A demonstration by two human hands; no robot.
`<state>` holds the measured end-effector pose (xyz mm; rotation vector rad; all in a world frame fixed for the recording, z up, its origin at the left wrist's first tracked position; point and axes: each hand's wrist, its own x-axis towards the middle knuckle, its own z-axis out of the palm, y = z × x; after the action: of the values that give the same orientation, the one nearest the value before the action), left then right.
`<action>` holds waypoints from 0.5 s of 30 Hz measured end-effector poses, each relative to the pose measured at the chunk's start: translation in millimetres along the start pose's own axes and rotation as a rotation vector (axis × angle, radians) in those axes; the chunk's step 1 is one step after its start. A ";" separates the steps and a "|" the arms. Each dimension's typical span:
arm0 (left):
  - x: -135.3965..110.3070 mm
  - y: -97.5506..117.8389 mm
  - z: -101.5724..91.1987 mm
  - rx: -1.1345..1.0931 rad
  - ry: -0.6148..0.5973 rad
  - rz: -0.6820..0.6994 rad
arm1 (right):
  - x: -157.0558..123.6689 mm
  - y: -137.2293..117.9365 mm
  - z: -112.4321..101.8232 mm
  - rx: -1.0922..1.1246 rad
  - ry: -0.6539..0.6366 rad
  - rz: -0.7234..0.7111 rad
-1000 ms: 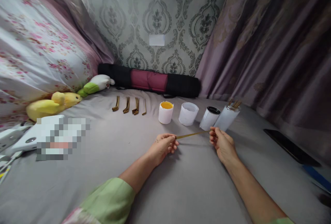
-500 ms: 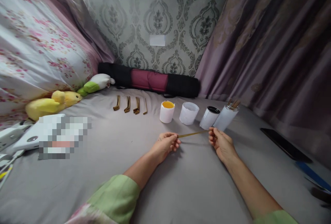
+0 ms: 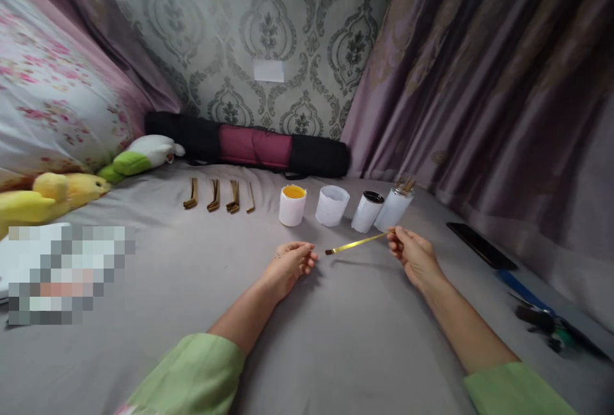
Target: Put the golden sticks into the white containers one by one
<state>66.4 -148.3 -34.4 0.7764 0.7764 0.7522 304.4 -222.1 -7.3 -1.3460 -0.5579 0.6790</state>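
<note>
My right hand [image 3: 416, 255] pinches one end of a thin gold stick [image 3: 357, 243] between thumb and fingers. Its other end, dark brown and brush-like, points left toward my left hand [image 3: 290, 265]. That hand holds nothing; its fingers are loosely curled and slightly apart, a short gap from the brown tip. Behind the stick stand a white-wrapped cup with a yellow inside [image 3: 292, 209], a whitish cup [image 3: 332, 207], a white-wrapped can with a dark inside [image 3: 367, 215] and a taller white-wrapped container [image 3: 396, 207] holding several thin sticks.
On the grey sheet [image 3: 268, 351] lie several bundles of bent gold sticks [image 3: 213, 196] and a single one [image 3: 250, 199]. A black and maroon roll [image 3: 256, 146] lies along the wall. Plush toys [image 3: 71, 190] are at left; a dark phone-like slab [image 3: 480, 245] and blue strap [image 3: 525, 290] at right.
My left hand has let go of the brown end of the stick, which now shows free of its fingers. My right hand keeps the other end. The view has shifted to the right.
</note>
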 end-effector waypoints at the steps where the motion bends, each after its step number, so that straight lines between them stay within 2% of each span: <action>1: 0.3 0.1 -0.3 -0.005 0.001 -0.001 | 1.0 -4.6 -5.0 -0.014 0.009 -0.009; 4: 0.4 1.5 -0.7 -0.017 0.019 -0.008 | 4.5 -21.4 -20.8 -0.049 0.037 -0.043; 9: -1.1 5.2 -0.3 -0.043 0.038 -0.028 | 12.3 -55.9 -46.6 -0.100 0.154 -0.098; 15: 2.2 1.0 -5.4 -0.048 0.011 -0.021 | 23.9 -99.1 -70.0 -0.161 0.267 -0.207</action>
<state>62.7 -144.3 -36.8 0.7204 0.7725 0.7537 382.9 -261.4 79.8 -1.4763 -0.5342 0.2834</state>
